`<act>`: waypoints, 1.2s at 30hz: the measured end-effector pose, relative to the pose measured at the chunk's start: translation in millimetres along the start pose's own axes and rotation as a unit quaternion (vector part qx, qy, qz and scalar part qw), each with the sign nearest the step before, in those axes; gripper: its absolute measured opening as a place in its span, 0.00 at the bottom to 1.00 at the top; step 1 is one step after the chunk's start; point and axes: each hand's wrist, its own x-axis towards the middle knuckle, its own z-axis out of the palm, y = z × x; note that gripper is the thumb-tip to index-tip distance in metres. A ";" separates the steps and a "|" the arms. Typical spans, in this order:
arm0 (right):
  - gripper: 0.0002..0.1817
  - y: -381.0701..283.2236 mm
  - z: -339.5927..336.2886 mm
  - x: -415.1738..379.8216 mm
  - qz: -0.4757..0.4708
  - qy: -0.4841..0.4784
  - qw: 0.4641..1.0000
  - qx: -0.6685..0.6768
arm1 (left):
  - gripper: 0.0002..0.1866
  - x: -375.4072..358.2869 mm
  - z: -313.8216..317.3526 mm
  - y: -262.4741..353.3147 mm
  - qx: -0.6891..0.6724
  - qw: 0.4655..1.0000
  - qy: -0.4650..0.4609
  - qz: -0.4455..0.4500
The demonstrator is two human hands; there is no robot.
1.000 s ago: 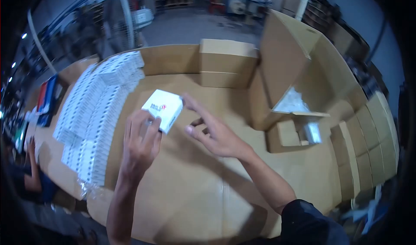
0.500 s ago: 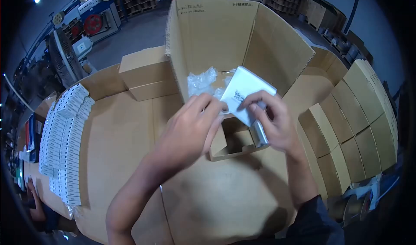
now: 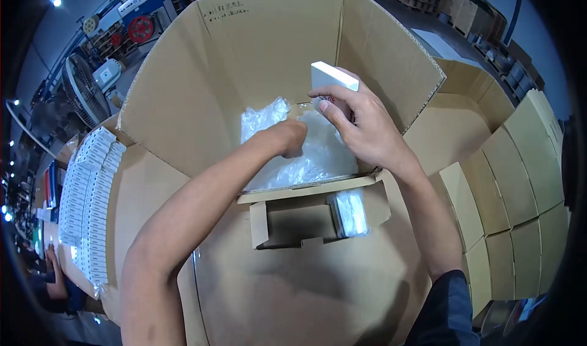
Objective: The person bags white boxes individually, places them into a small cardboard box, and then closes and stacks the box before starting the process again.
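My right hand (image 3: pixel 367 126) grips a small white box (image 3: pixel 333 77), tilted, above the large open carton (image 3: pixel 275 46). Deep in that carton, my left hand (image 3: pixel 290 138) is curled among clear plastic bags (image 3: pixel 318 153). Its fingertips face away, so whatever they hold cannot be made out. Just in front of the carton's near edge stands a small open cardboard box (image 3: pixel 260 223). A plastic-wrapped packet (image 3: pixel 352 214) is upright at its right end.
Small white boxes (image 3: pixel 92 205) are stacked in rows on the left. Several brown cardboard boxes (image 3: pixel 520 187) stand stacked on the right. A fan (image 3: pixel 84 89) is beyond the cardboard-covered table (image 3: pixel 293 303). Another person's arm (image 3: pixel 55 272) shows at far left.
My left hand has moved away from the white box into the large carton. My right hand has lifted and turned the white box. The view has shifted closer over the carton.
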 end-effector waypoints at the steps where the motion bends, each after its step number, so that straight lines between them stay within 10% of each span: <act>1: 0.16 1.0 0.4 0.2 0.019 -0.006 1.000 -0.003 | 0.16 -3.2 -6.8 -2.5 -0.017 1.000 0.005 -0.010; 13: 0.33 -24.4 12.9 4.0 0.025 0.033 0.999 -0.009 | 0.10 -136.2 -84.8 35.9 -0.347 0.839 0.412 -0.073; 17: 0.23 -41.7 34.0 -2.6 0.079 0.043 0.996 0.002 | 0.07 -140.9 -74.3 51.3 -0.386 0.769 0.507 -0.038; 25: 0.12 -96.7 32.0 -66.6 0.059 0.094 0.979 0.172 | 0.13 -182.6 -40.1 121.8 -0.530 0.479 0.695 -0.083; 28: 0.13 -107.9 50.8 -116.9 0.020 0.160 0.984 0.078 | 0.15 -221.4 8.7 154.1 -0.671 0.447 0.584 -0.099; 32: 0.14 -146.8 81.0 -191.6 0.104 0.096 0.985 0.102 | 0.14 -260.3 69.6 197.4 -0.580 0.573 0.541 -0.207; 36: 0.16 -160.5 112.9 -244.8 0.194 0.124 0.929 0.291 | 0.12 -310.4 96.6 221.1 -0.614 0.513 0.567 -0.196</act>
